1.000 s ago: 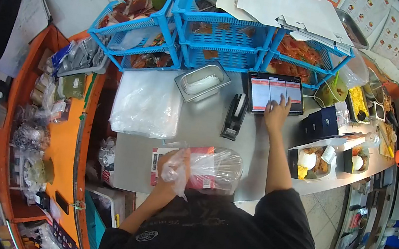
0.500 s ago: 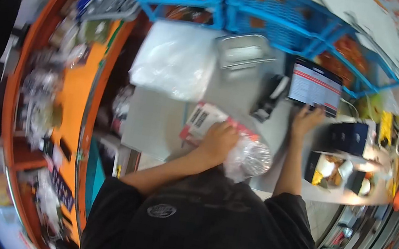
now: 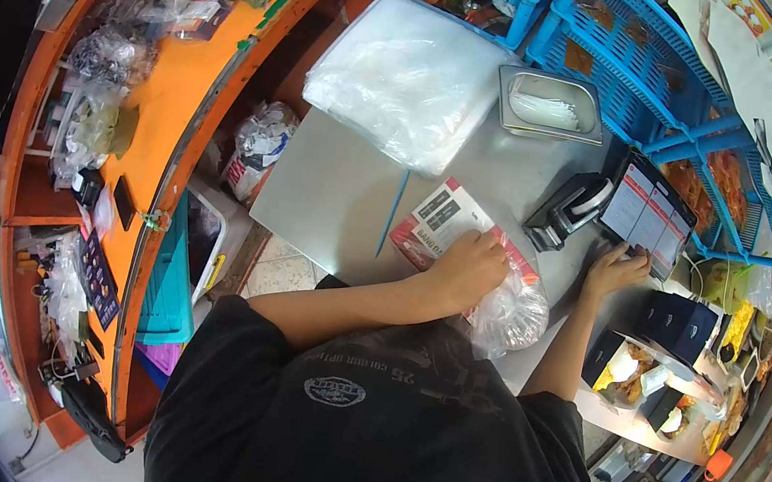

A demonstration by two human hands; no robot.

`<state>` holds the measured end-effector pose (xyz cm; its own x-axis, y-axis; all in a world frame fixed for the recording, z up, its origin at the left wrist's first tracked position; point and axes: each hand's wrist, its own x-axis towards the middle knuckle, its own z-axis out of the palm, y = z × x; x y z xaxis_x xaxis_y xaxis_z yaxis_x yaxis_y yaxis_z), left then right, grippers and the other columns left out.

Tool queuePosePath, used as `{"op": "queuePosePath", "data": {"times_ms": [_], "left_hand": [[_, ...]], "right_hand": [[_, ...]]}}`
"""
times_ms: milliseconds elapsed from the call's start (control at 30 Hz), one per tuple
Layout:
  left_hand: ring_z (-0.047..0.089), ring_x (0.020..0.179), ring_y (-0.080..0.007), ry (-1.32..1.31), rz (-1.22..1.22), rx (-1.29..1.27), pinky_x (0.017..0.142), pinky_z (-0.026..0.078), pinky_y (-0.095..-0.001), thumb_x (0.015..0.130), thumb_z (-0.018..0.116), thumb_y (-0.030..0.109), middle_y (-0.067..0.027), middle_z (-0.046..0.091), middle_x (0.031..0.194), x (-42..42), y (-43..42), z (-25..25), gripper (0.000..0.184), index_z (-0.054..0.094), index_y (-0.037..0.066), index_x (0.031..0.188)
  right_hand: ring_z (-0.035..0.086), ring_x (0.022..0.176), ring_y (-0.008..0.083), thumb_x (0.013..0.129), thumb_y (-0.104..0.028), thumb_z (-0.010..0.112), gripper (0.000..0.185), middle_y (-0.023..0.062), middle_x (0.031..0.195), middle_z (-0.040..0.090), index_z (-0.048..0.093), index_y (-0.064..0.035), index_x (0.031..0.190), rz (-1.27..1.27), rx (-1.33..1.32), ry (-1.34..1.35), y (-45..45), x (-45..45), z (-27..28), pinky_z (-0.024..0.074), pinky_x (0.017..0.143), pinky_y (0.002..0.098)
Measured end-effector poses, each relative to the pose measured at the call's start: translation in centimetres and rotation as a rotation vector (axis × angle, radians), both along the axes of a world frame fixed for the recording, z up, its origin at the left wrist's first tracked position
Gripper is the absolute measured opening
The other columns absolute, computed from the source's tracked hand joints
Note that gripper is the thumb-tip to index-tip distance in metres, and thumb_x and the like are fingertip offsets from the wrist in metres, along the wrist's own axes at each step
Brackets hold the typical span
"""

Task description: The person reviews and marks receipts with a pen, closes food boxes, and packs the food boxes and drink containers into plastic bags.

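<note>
My left hand (image 3: 468, 269), its fingers curled closed, grips a red-and-white printed package (image 3: 448, 222) with a dark square pattern on it. Crinkled clear plastic (image 3: 515, 315) bulges out on the package's right side, close against my body. At the right, my right hand (image 3: 614, 271) has its fingers extended at the lower edge of a tablet (image 3: 651, 215). The tablet's lit screen shows white panels with red bars; I cannot read the text. Between the hands and farther back sits a black device (image 3: 567, 211) with a pale strip on top.
A stack of clear plastic bags (image 3: 407, 78) lies on the metal table (image 3: 325, 184). Behind are a metal tray (image 3: 550, 107) and blue baskets (image 3: 624, 63). Dark boxes (image 3: 677, 323) stand at right. An orange shelf (image 3: 190, 118) runs along the left.
The view has shifted and become sharper, with the table now seen turned. My left hand stays on the package; my right hand has moved slightly down along the tablet's lower edge.
</note>
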<state>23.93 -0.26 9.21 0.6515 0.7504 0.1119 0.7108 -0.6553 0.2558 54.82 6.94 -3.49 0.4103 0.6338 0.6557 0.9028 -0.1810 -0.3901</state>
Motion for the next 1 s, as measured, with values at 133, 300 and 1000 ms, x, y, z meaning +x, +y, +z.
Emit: {"op": "queuePosePath", "data": {"times_ms": [133, 300, 1000], "left_hand": [[0.056, 0.096, -0.0258, -0.309, 0.0, 0.038, 0.079, 0.045, -0.0377, 0.065, 0.064, 0.012, -0.0084, 0.061, 0.094, -0.6, 0.1, -1.2, 0.018, 0.063, 0.007, 0.083], [0.058, 0.083, -0.0276, -0.464, -0.026, -0.003, 0.073, 0.047, -0.0396, 0.066, 0.064, 0.015, -0.0084, 0.06, 0.083, -0.8, 1.2, 0.2, 0.015, 0.064, 0.007, 0.08], [0.052, 0.066, -0.0254, -0.277, 0.033, 0.026, 0.059, 0.043, -0.0375, 0.071, 0.069, 0.009, -0.0075, 0.052, 0.067, 0.1, 1.0, 0.7, 0.014, 0.057, 0.004, 0.066]], "right_hand": [[0.044, 0.111, 0.0396, 0.088, -0.019, 0.058, 0.033, 0.0246, 0.115, 0.049, 0.051, 0.0048, 0.109, 0.019, 0.018, 0.029, 0.0, 0.3, -0.2, 0.0322, 0.097, 0.0491], [0.042, 0.114, 0.0417, 0.085, -0.016, 0.059, 0.035, 0.0259, 0.121, 0.046, 0.05, 0.0063, 0.11, -0.023, 0.017, 0.102, 0.1, -0.3, 0.5, 0.0313, 0.098, 0.0501], [0.034, 0.121, 0.0388, 0.082, -0.015, 0.06, 0.032, 0.0204, 0.127, 0.044, 0.054, -0.0017, 0.111, -0.14, 0.033, 0.211, -0.3, -0.2, 0.9, 0.0257, 0.101, 0.0512]]}}
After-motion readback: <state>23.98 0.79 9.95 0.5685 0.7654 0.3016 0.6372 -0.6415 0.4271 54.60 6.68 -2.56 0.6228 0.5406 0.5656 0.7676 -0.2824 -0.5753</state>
